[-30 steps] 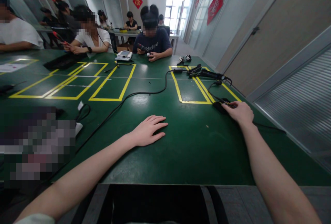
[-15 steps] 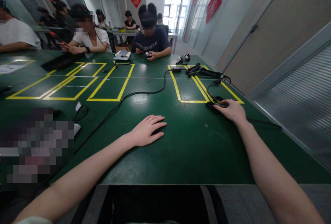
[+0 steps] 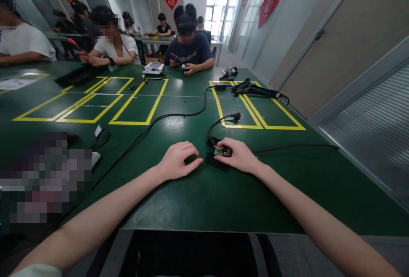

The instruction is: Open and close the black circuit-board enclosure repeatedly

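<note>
My right hand (image 3: 240, 154) grips an opened power adapter (image 3: 221, 152) by its edges, thumb at the near side. A circuit board with yellow-ringed parts shows inside it, partly covered by my fingers. Under and beside it lies a black case piece (image 3: 214, 160), its outline hard to make out. From the adapter a short cord runs to a black plug (image 3: 236, 116) on the green table (image 3: 204, 200). My left hand (image 3: 179, 160) rests on the table just left of the adapter, holding nothing, its fingers curved and thumb apart.
A long black cable (image 3: 153, 120) crosses the table on my left. Black tools (image 3: 255, 89) and small plug-like pieces (image 3: 228, 72) lie farther back, near yellow tape outlines (image 3: 156, 102). Several people sit opposite, one in a dark shirt (image 3: 191, 50). A white device (image 3: 154, 68) stands near them.
My right hand has brought the opened adapter and its corded plug leftward and nearer, from the right tape outline to beside my left hand. My left fingers have curled more.
</note>
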A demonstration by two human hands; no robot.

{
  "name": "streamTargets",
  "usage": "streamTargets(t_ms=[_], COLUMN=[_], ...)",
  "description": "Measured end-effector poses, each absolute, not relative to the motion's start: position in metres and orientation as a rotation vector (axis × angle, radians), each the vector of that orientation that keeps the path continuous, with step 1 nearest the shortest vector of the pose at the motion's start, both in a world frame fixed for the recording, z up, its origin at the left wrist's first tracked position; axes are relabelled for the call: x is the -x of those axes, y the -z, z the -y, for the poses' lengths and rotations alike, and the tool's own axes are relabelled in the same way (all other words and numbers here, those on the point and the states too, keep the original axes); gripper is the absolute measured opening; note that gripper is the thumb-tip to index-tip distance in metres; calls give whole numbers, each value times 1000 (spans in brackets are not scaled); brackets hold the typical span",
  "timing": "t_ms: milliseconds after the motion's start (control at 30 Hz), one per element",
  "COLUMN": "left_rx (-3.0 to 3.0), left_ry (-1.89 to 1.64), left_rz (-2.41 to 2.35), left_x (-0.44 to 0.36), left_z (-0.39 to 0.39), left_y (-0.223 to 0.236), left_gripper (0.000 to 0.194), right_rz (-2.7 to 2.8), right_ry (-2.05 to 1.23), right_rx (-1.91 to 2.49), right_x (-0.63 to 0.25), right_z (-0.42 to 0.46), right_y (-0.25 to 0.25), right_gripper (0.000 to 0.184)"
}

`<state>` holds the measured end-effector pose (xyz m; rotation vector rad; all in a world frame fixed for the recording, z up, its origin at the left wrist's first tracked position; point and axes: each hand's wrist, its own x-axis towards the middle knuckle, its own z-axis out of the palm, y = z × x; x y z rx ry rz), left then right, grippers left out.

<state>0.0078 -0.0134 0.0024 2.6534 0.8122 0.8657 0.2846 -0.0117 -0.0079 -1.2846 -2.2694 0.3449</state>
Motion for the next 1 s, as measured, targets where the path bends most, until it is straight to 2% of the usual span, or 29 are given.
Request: streamTargets(t_ms=[133,433,700,933,1000], left_rx=[-2655,-2657,-2704,-2686,-2671], left_ry=[-929,-680,-606,-571,-596], left_rz=[-629,-605,-728,-732,-730], left_x=[-9,-11,-12,-11,-10], left_z=[19,22,22,18,17], left_y=[-7,-4,-3,-3,-3], left_gripper=[29,40,42,60,60], right_rz=[2427,2372,2175,2229,2269], right_ry=[-477,-501,-471,-449,-420], right_rx=[951,815,805,931,935], right_x=[-246,-242,-237,-237,-238], right_z=[41,49,53,45,44], right_y=[9,8,8,10,6], right_gripper=[25,23,20,16,14])
